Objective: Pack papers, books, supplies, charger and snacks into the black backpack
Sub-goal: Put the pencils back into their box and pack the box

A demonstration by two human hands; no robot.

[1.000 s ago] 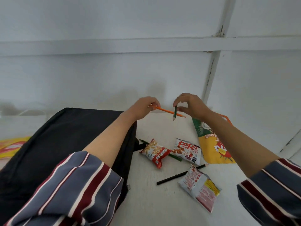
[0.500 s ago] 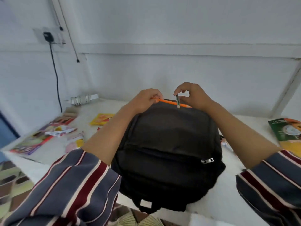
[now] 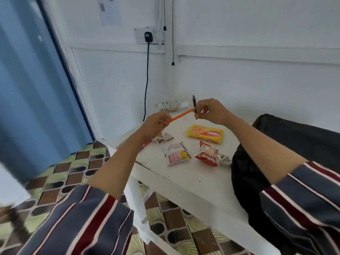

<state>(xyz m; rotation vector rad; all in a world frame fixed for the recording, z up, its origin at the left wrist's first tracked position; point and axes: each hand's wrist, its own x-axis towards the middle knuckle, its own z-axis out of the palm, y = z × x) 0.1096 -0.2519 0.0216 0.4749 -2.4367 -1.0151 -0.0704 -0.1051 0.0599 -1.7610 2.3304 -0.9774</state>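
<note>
While the view has swung left since half a second ago, both hands keep their grips. The left hand (image 3: 155, 124) pinches the lower end of the orange pencil (image 3: 181, 116) between thumb and curled fingers. The right hand (image 3: 213, 112) pinches the dark pencil (image 3: 194, 100) near its middle, the other fingers loosely curled.

Differences from the earlier frame:
- The orange pencil now rises toward the right; earlier it sloped down that way. Its upper end meets the dark pencil at the right fingers. Whether the right hand also grips it cannot be told.
- The dark pencil stands almost upright, most of its length above the fingers; earlier it hung below them.
- The hands hover above the left end of the white table (image 3: 193, 183); earlier they were over the bag's top edge.
- The black backpack (image 3: 298, 138) lies at the right of the view, on the table, partly under the right forearm; earlier it filled the centre.

On the table below the hands lie a yellow packet (image 3: 205, 134), a white packet (image 3: 176, 153) and a red packet (image 3: 207, 153), all apart from the backpack. A fourth packet (image 3: 165, 138) is partly hidden behind the left wrist. The charger (image 3: 148, 36) sits plugged into the wall socket (image 3: 139, 36), its cable (image 3: 146, 80) hanging down toward the table's far corner.
</note>
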